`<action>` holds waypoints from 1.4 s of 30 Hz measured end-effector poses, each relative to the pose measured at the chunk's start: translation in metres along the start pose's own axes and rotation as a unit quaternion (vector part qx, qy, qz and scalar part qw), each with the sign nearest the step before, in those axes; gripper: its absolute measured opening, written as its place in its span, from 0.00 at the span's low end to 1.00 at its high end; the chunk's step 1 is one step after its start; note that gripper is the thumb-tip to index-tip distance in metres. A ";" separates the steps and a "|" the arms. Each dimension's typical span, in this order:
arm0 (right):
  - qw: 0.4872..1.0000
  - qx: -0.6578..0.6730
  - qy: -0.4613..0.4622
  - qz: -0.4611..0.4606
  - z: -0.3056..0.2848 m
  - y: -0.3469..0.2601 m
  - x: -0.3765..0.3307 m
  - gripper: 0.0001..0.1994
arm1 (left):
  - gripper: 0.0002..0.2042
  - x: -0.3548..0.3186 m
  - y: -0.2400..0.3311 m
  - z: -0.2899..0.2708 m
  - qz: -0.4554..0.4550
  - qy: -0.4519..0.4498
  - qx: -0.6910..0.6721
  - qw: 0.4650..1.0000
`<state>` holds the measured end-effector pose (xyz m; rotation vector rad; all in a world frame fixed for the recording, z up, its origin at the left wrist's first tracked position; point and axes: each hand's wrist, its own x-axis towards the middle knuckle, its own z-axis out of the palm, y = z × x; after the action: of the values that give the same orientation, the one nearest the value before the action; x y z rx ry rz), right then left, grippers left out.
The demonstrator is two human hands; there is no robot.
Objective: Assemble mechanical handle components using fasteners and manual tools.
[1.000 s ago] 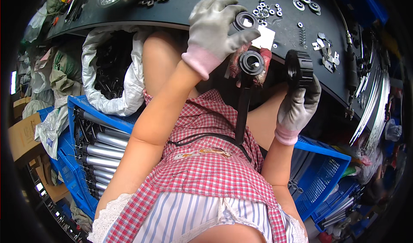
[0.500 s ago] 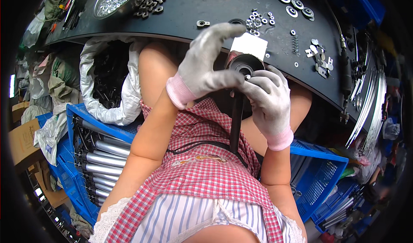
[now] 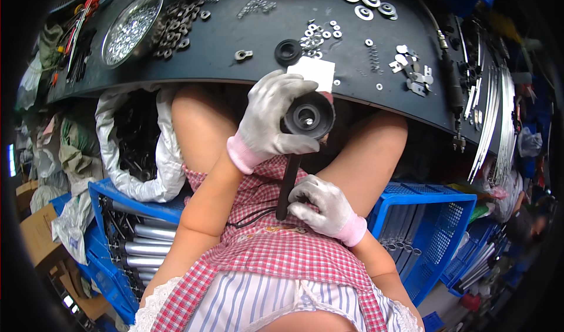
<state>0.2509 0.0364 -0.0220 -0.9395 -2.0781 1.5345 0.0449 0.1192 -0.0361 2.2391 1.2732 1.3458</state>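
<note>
A black round cup-shaped part (image 3: 322, 110) with a small shiny metal piece (image 3: 309, 121) in its centre stands between my knees. My left hand (image 3: 267, 118), in a pale glove with a pink cuff, curves round its left side, fingers above and thumb below. Beneath the cup, a black lever (image 3: 289, 182) extends toward my lap. At its lower end my gloved right hand (image 3: 323, 207) is closed, fingers curled against the right edge; their tips are partly hidden. Behind the cup, a white block (image 3: 314, 72) sits at the table edge beside a black ring (image 3: 288, 52).
The dark table (image 3: 223, 32) bears a metal bowl of small parts (image 3: 132, 29), dark fittings (image 3: 176, 29), springs (image 3: 257, 5), nuts, round discs (image 3: 370, 0) and flat metal pieces (image 3: 414, 71). Blue crates (image 3: 432, 198) with tubes flank my legs. A white sack (image 3: 167, 162) stands left.
My right hand has left the cup's rim and moved down to the lever's end. My left hand has closed in round the cup. The whole view has shifted slightly.
</note>
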 end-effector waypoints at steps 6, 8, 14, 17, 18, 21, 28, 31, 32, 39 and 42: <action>0.932 -0.010 0.362 -0.031 -0.057 0.012 0.032 0.04 | 0.42 -0.007 0.006 0.003 -0.096 0.018 -0.056 0.994; 0.885 -0.135 0.445 -0.031 -0.095 0.012 0.067 0.05 | 0.42 -0.012 0.008 0.007 -0.118 0.024 -0.084 0.989; 0.785 -0.538 0.295 0.083 -0.153 0.044 0.145 0.11 | 0.42 -0.022 0.005 0.019 -0.169 0.035 -0.134 0.976; 0.889 -0.393 0.231 -0.035 -0.164 0.031 0.141 0.13 | 0.43 -0.022 0.004 0.022 -0.159 0.076 -0.128 0.976; 0.941 -0.229 0.246 -0.030 -0.155 0.005 0.137 0.13 | 0.43 -0.018 0.004 0.018 -0.138 0.074 -0.115 0.981; 0.944 0.127 0.279 -0.123 -0.117 -0.026 0.104 0.12 | 0.43 -0.016 0.005 0.025 -0.126 0.108 -0.120 0.979; 0.944 -0.207 0.183 -0.182 -0.080 -0.032 0.080 0.14 | 0.41 -0.010 -0.001 0.027 -0.067 0.144 -0.121 0.980; 0.949 -0.208 0.177 -0.154 -0.074 -0.031 0.078 0.15 | 0.41 -0.011 -0.001 0.027 -0.064 0.161 -0.114 0.978; 0.941 -0.241 0.166 -0.171 -0.074 -0.032 0.079 0.15 | 0.41 -0.012 -0.002 0.028 -0.067 0.163 -0.114 0.978; 0.884 -0.415 0.174 -0.126 -0.054 -0.042 0.089 0.13 | 0.38 -0.012 -0.003 0.026 -0.055 0.161 -0.121 0.978; 0.927 -0.329 0.150 -0.097 -0.064 -0.042 0.093 0.13 | 0.36 -0.007 0.000 0.023 -0.059 0.148 -0.132 0.978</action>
<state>0.2158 0.1393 0.0314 -1.0584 -2.3894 0.5342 0.0623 0.1187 -0.0532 1.8091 1.2083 1.7350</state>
